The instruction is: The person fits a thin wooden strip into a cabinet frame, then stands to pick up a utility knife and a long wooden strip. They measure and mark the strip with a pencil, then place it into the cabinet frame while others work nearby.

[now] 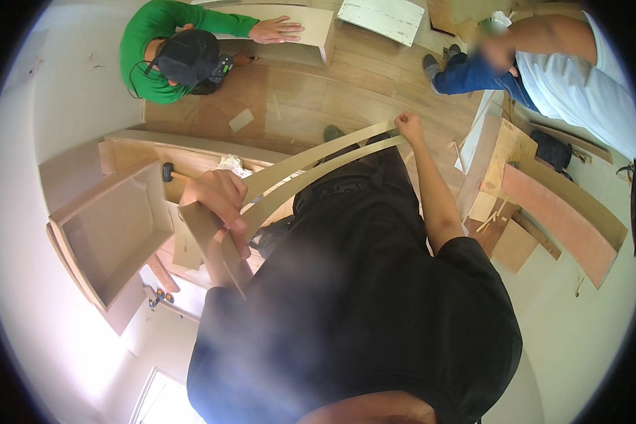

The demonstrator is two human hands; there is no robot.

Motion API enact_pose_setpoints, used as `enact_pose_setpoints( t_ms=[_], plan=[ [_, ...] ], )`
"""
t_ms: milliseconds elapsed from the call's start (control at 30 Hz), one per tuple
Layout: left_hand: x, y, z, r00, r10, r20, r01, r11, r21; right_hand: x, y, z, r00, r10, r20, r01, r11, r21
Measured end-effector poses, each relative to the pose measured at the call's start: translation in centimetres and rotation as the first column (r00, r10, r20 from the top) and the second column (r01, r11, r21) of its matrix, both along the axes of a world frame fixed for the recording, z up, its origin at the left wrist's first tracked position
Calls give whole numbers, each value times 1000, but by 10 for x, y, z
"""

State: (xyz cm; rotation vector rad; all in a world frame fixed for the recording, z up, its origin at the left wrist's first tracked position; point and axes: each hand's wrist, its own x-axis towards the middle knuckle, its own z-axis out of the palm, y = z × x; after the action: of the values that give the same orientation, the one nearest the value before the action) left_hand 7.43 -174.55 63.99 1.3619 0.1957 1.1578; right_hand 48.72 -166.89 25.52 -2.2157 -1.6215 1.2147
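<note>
Two long, thin tan wooden strips (311,157) lie side by side across the front of my body, a narrow gap between them. My left hand (219,201) is closed around them near the left end, fingers wrapped over the top. Their ends stick out past that hand toward my black shirt. At the far right end, my right hand (408,127) is closed on the strips' tips, arm stretched forward. Whether both strips sit in its fist is hard to make out.
An open drawer box (109,230) stands left, near a black-headed mallet (168,172). Curved panels (562,219) and wood scraps lie right. Ahead, a person in green (138,53) rests a hand on a wooden box (325,28); another person in white (572,92) sits at right.
</note>
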Motion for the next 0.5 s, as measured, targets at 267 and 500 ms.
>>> enact_pose_setpoints(
  t_ms=[267, 500],
  plan=[
    [1, 4, -4, 994, -91, 54, 88, 994, 58, -17, -9, 27, 840, 396, 372, -375, 918, -129],
    [1, -5, 1, 998, -61, 21, 62, 997, -47, -33, -13, 45, 788, 421, 449, -375, 907, -192]
  ],
)
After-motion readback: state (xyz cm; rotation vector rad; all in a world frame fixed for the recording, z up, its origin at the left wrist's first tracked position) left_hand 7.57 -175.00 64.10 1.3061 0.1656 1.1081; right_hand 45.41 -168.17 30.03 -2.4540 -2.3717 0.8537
